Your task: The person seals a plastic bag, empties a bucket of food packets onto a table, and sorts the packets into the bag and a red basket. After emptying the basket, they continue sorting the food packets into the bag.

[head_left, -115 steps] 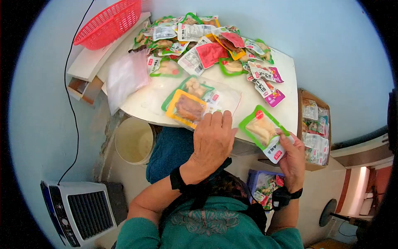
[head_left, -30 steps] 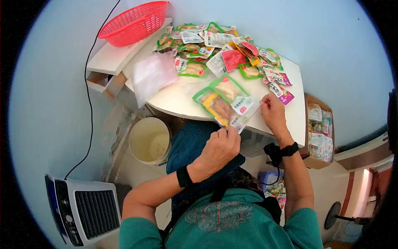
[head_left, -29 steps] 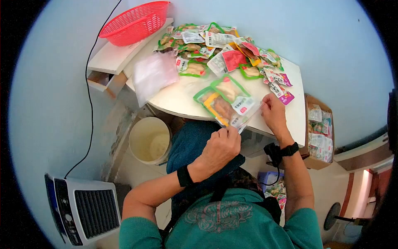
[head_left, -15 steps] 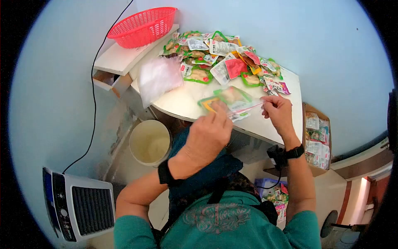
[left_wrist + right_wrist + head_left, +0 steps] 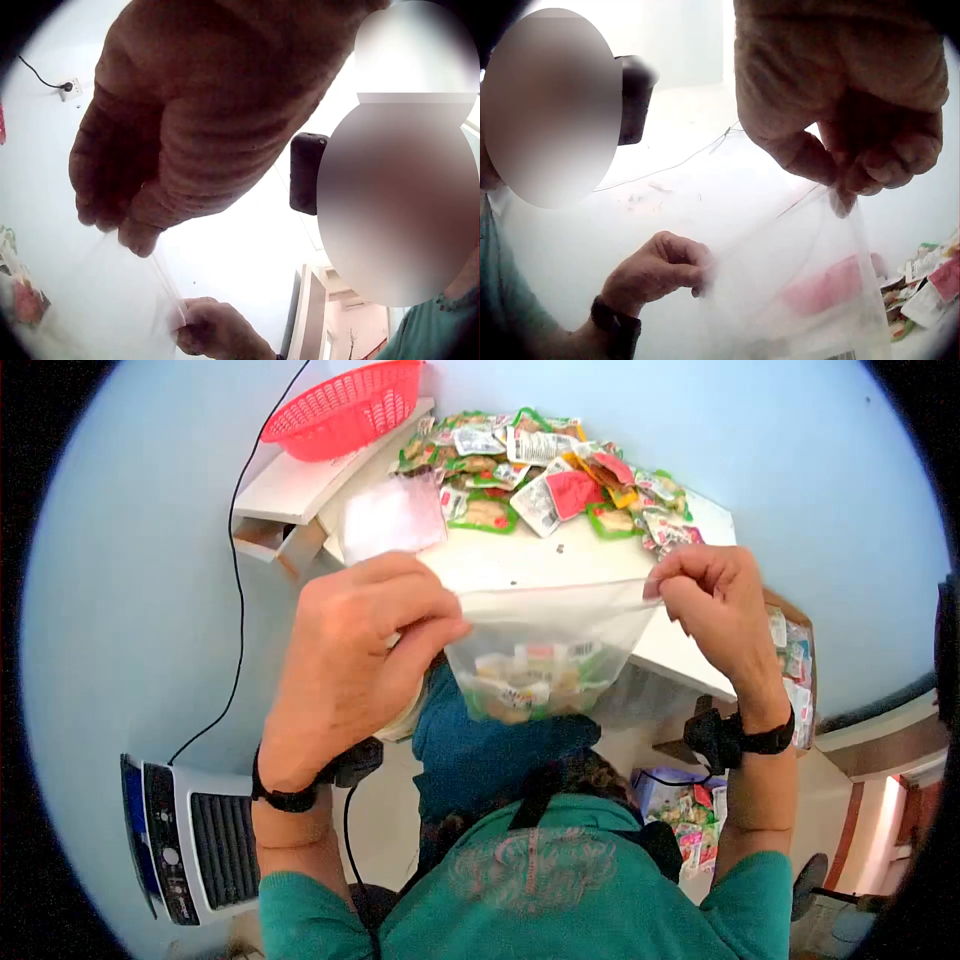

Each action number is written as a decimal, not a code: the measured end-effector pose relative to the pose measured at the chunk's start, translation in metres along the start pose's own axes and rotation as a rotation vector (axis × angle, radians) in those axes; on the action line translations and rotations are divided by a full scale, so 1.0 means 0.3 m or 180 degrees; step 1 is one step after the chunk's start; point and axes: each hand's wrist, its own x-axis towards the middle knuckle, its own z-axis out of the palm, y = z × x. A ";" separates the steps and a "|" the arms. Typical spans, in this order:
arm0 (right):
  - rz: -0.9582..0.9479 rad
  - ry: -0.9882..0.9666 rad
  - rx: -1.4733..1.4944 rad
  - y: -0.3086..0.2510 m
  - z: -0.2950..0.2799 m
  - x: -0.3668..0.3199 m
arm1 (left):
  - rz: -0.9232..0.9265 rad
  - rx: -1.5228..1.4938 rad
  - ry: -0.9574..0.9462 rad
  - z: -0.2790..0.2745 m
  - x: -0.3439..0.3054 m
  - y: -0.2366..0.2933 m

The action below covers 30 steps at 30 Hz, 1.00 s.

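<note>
A clear plastic zip bag [image 5: 560,622] hangs upright in front of the table edge, stretched between my two hands. My left hand [image 5: 362,660] pinches its top left corner between thumb and fingers. At the top right corner, my right hand [image 5: 728,615] does the same. Several food packets [image 5: 530,685] lie at the bottom of the bag, blurred through the film. From the right wrist, the bag [image 5: 802,255] shows a reddish line along its top edge. The left wrist view catches the underside of my left hand [image 5: 202,127] with the bag corner at its fingertips.
Behind the bag, a heap of sealed food packets [image 5: 535,475] covers the back of the white table [image 5: 485,565]. Flat plastic bags [image 5: 395,520] lie at its left. A red basket [image 5: 345,410] stands back left. A carton [image 5: 795,660] and a purple crate [image 5: 655,790] hold more packets.
The bag of packets lay flat on the table and now hangs raised between both hands. My left hand has moved left and up. Earlier, a green-edged packet went from my right hand into the bag.
</note>
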 end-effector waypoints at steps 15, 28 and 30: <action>0.0578 -0.0919 0.1233 0.189 0.178 -0.165 | -0.0639 -0.0406 -0.0359 0.046 -0.224 -0.060; -0.0256 -0.0481 0.1808 0.138 0.192 -0.195 | -0.0829 -0.0756 0.0026 -0.035 -0.270 -0.043; -0.0014 -0.0564 0.2044 0.129 0.200 -0.207 | -0.1072 -0.0932 0.0099 -0.051 -0.275 -0.048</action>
